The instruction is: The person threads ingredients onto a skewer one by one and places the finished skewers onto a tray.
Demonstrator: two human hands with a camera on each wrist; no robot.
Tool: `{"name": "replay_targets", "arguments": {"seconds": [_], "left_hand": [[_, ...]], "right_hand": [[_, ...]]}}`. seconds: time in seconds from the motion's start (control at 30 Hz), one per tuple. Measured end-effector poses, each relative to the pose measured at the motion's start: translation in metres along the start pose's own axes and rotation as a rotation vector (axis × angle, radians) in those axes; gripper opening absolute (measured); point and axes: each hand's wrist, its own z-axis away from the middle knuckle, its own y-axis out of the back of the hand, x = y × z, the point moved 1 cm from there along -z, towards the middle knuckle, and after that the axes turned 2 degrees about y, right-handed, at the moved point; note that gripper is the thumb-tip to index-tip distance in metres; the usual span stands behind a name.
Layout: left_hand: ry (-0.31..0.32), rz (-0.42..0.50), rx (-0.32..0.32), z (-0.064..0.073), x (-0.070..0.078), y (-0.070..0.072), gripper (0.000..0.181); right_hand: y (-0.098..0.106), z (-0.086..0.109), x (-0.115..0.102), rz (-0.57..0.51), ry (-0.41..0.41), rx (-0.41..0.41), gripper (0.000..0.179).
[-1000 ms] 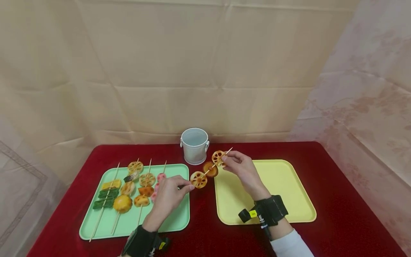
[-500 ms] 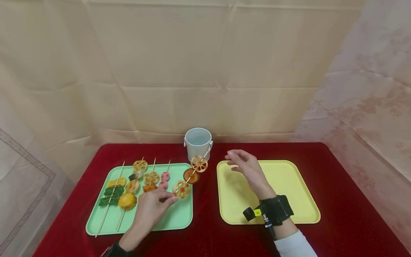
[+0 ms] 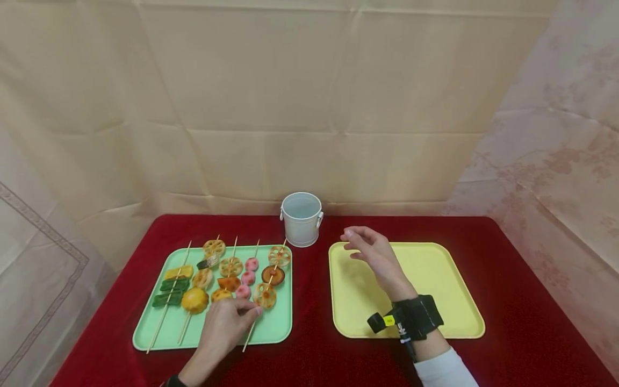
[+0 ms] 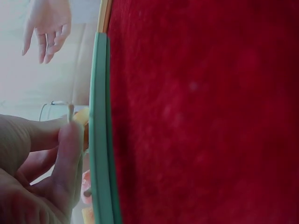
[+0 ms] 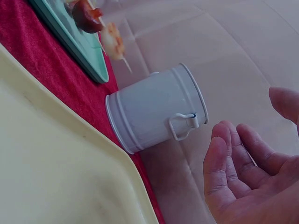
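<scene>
My left hand [image 3: 225, 325] pinches the stick of a skewer between thumb and fingertips, just below its lowest piece. Two lotus root slices [image 3: 265, 296] with a round brown slice [image 3: 273, 275] between them are threaded on it. The skewer is over the right side of the green tray [image 3: 282, 329]; whether it touches the tray I cannot tell. In the left wrist view the fingers [image 4: 70, 144] hide most of the food. My right hand [image 3: 378, 262] hovers above the yellow tray [image 3: 430, 285], fingers loosely bent, holding nothing.
Several other skewers lie side by side on the green tray, with pink balls [image 3: 248, 278], a yellow round piece [image 3: 195, 300] and green pieces [image 3: 170, 299]. A pale metal bucket [image 3: 302, 226] stands at the back between the trays. Red cloth [image 3: 311, 328] covers the table.
My right hand has let go of the skewer and stays over the yellow tray. My left hand has carried the skewer left and down to the green tray's right side, turning it nearly parallel to the others.
</scene>
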Motion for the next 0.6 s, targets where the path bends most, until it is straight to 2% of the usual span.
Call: {"name": "replay_targets", "arguments": {"seconds": [0.13,0.47,0.6], "left_hand": [[0.027,-0.003,-0.033,-0.003,-0.001,0.002,0.004],[0.111,0.032,-0.120,-0.011,0.000,0.001,0.007],[0.090,0.011,-0.157,-0.012,0.002,0.006,0.024]], "right_hand": [[0.000,-0.001,0.000,0.012,-0.007,-0.001,0.056],[0.000,-0.001,0.001,0.006,0.006,-0.003,0.052],[0.001,-0.002,0.000,0.017,-0.006,-0.008,0.053]]}}
